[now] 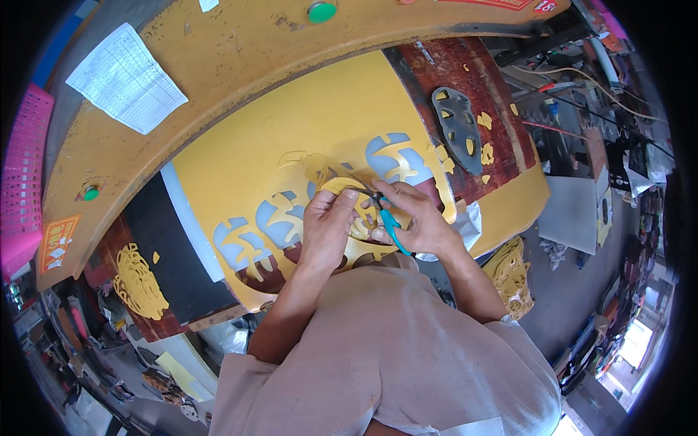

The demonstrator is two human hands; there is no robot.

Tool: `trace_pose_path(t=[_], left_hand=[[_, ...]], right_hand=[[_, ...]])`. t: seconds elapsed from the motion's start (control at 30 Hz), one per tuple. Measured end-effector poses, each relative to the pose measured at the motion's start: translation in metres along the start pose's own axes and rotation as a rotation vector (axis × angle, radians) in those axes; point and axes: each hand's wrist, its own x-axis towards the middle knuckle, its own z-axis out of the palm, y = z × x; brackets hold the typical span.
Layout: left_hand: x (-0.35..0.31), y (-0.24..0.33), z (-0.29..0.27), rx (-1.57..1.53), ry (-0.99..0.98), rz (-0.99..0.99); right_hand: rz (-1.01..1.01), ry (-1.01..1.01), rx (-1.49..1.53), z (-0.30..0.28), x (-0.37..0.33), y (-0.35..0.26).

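Observation:
My left hand [327, 227] pinches a thin yellow cut-out piece [336, 184] with curved strips and openings. In my right hand [420, 219] are scissors [390, 227] with teal handles. Their dark blades reach the yellow piece beside my left fingertips, but I cannot tell whether they are cutting into it. Both hands are close together over the front part of a large yellow sheet [291, 109]. Curved shapes are cut out of that sheet, showing a pale board [275, 225] and dark red surface beneath. Fingers partly hide the held piece.
A dark oval cutting die [456, 129] lies at the right among yellow scraps [487, 152]. Stacked yellow cut pieces [138, 283] sit at the left. A yellow machine beam [218, 54] with green buttons [321, 11] arches across the back, bearing a paper form [127, 78].

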Motion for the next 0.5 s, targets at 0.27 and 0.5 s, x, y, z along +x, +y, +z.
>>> trace_pose_path(t=[0.27, 0.5], left_hand=[[-0.0043, 0.0058, 0.0011, 0.102, 0.013, -0.021], [-0.0063, 0.0108, 0.0094, 0.187, 0.045, -0.005]], right_hand=[[-0.002, 0.024, 0.024, 0.0037, -0.0046, 0.0009], [-0.015, 0.063, -0.029, 0.0065, -0.0073, -0.0006]])
